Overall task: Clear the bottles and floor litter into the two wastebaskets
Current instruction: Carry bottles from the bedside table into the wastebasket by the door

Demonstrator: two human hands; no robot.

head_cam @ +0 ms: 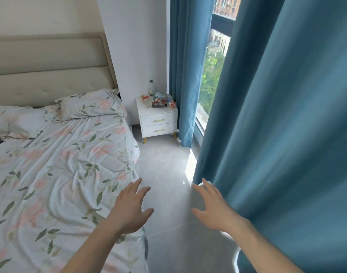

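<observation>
Both hands, left hand (pixel 130 208) and right hand (pixel 212 205), are spread, empty; I should approach the cluttered plastic bottles (pixel 159 99) on the white nightstand tabletop (pixel 159 111), taking upright ones first.

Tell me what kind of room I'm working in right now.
A bedroom, most likely: a bed with a floral sheet and padded headboard, a white nightstand cluttered with bottles, and blue curtains at the window.
</observation>
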